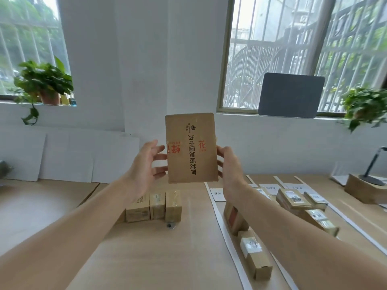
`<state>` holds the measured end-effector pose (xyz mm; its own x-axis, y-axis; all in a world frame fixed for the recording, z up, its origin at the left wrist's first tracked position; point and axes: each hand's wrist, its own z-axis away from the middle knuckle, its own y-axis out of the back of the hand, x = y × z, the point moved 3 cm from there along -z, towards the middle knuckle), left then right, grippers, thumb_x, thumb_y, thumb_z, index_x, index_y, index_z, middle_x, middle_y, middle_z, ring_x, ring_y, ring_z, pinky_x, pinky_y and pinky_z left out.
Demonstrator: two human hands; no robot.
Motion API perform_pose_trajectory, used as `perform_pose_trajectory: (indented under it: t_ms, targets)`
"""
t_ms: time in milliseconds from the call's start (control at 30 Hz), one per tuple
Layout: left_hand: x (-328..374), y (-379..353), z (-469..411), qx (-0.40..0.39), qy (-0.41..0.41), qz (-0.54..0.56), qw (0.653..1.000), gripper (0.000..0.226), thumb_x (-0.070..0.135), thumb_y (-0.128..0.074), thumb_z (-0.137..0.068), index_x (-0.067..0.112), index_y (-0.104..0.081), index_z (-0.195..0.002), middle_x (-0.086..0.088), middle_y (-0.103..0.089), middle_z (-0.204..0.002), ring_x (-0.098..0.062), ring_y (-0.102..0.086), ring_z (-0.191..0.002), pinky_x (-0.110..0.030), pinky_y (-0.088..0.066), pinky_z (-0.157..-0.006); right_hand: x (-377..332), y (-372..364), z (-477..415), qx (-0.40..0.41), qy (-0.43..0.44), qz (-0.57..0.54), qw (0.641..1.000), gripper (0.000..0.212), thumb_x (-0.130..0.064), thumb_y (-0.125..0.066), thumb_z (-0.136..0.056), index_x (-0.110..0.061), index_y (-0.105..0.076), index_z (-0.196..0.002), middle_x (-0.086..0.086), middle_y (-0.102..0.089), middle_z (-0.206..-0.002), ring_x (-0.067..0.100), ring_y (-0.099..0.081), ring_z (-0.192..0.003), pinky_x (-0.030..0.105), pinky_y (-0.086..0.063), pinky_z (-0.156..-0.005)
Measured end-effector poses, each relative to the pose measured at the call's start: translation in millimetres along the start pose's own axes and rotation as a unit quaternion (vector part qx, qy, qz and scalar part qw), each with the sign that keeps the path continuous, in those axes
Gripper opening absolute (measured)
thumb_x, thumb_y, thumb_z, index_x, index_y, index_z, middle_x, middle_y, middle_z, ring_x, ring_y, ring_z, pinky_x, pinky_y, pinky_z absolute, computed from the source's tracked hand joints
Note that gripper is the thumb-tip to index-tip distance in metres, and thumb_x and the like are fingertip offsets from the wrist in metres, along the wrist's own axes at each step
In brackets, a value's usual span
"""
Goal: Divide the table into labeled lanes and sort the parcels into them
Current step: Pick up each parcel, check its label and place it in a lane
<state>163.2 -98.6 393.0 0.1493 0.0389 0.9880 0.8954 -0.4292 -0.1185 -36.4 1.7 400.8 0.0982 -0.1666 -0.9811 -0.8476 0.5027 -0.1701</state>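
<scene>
1. Potted green plant (44, 84): on sill of L window, one stem trailing down the wall.
2. White flat boards (69, 158): several, leaning on wall behind table, L side.
3. Light wooden table (146, 258): fills lower frame.
4. Left hand (144, 164): raised above table, fingers spread wide and near straight. Tips touch L edge of item 7.
5. Small brown cardboard boxes (155, 206): three, taped, upright, side by side and touching. Mid-table, below the raised hands.
6. Small round metal piece (171, 225): on table just in front of R-most box of the three. Too small to ID.
7. Flat brown cardboard parcel (191, 149): held up in air, upright, centre frame, between both hands, above table. Black and red Chinese print runs sideways on its face.
8. Right hand (229, 164): grips R edge of parcel, thumb on front face, fingers behind.
9. White paper strips (222, 227): long, laid on R half of table, marking lanes front to back.
10. White label cards (217, 194): at far ends of lanes, writing illegible.
11. Sorted brown parcels (254, 254): two in L-most lane, nearer one w/ white sticker. More in next lane, some stacked.
12. Grey rounded-corner panel (291, 95): leans against R window.
13. Second potted plant (364, 107): R sill.
14. Wooden block (364, 190): far R of table, black stand on top.
</scene>
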Motion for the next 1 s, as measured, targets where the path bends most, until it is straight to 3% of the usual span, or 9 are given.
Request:
perform_pose_trajectory:
  t_ms: [67, 233, 333, 433, 567, 733, 867, 1000]
  targets:
    - [1, 2, 0, -0.001, -0.002, -0.005, 1.000, 0.077, 0.065, -0.043, -0.086, 0.018, -0.052, -0.146, -0.010, -0.064, -0.130, -0.036, -0.067, -0.115, -0.053, -0.043, -0.112, -5, -3, 5, 0.004, 0.005, -0.002, 1.000, 0.041, -0.026, -0.036, -0.107, -0.030, -0.073, -0.091, -0.024, -0.076, -0.075, 0.006, -0.066, -0.088, 0.024, -0.052, -0.069]
    - [11, 9, 2, -0.004, -0.012, -0.018, 1.000, 0.062, 0.062, -0.036, -0.096, 0.019, -0.068, -0.129, -0.008, -0.065, -0.123, -0.038, -0.064, -0.115, -0.056, -0.040, -0.114, -15, -17, 15, 0.008, 0.012, -0.012, 1.000, 0.040, -0.027, -0.035, -0.108, -0.031, -0.073, -0.097, -0.018, -0.075, -0.093, 0.007, -0.066, -0.100, 0.023, -0.050, -0.064]
    - [15, 12, 4, -0.004, -0.014, -0.012, 1.000, 0.059, 0.059, -0.035, -0.099, 0.019, -0.068, -0.128, -0.009, -0.065, -0.122, -0.035, -0.064, -0.109, -0.055, -0.038, -0.112, -16, -21, 16, 0.003, 0.016, -0.019, 1.000, 0.040, -0.027, -0.036, -0.108, -0.030, -0.073, -0.093, -0.021, -0.075, -0.080, 0.008, -0.064, -0.096, 0.021, -0.050, -0.059]
    - [17, 14, 8, -0.005, -0.016, -0.006, 1.000, 0.057, 0.056, -0.034, -0.101, 0.019, -0.066, -0.129, -0.009, -0.065, -0.123, -0.033, -0.064, -0.107, -0.055, -0.040, -0.111, -13, -23, 14, -0.004, 0.027, -0.011, 1.000, 0.039, -0.026, -0.036, -0.108, -0.027, -0.072, -0.093, -0.023, -0.074, -0.071, 0.010, -0.064, -0.092, 0.027, -0.051, -0.067]
    - [17, 15, 13, 0.005, -0.025, -0.002, 1.000, 0.052, 0.052, -0.033, -0.104, 0.020, -0.064, -0.132, -0.007, -0.065, -0.125, -0.029, -0.066, -0.105, -0.051, -0.047, -0.105, -8, -26, 12, -0.003, 0.026, -0.020, 0.999, 0.038, -0.023, -0.037, -0.108, -0.027, -0.072, -0.096, -0.011, -0.074, -0.091, 0.011, -0.065, -0.092, 0.033, -0.053, -0.077]
    - [11, 16, 17, 0.009, -0.012, -0.020, 1.000, 0.053, 0.056, -0.033, -0.102, 0.024, -0.065, -0.129, -0.001, -0.069, -0.122, -0.029, -0.062, -0.121, -0.053, -0.040, -0.113, -4, -22, 10, -0.003, 0.030, -0.029, 0.999, 0.036, -0.023, -0.039, -0.107, -0.026, -0.074, -0.101, -0.014, -0.076, -0.081, 0.011, -0.065, -0.091, 0.032, -0.052, -0.077]
    - [11, 13, 19, 0.011, -0.020, -0.036, 0.999, 0.055, 0.055, -0.029, -0.103, 0.021, -0.066, -0.127, 0.000, -0.072, -0.117, -0.025, -0.062, -0.119, -0.052, -0.040, -0.110, -7, -15, 9, -0.002, 0.032, -0.041, 0.999, 0.037, -0.022, -0.037, -0.107, -0.022, -0.074, -0.111, -0.003, -0.075, -0.097, 0.013, -0.066, -0.090, 0.030, -0.054, -0.078]
    - [8, 13, 20, 0.016, -0.028, -0.034, 0.999, 0.059, 0.054, -0.027, -0.103, 0.011, -0.063, -0.122, -0.002, -0.071, -0.111, -0.026, -0.063, -0.107, -0.053, -0.041, -0.107, -4, -9, 7, -0.010, 0.039, -0.053, 0.998, 0.037, -0.019, -0.036, -0.107, -0.018, -0.073, -0.108, -0.013, -0.078, -0.078, 0.005, -0.068, -0.080, 0.022, -0.056, -0.079]
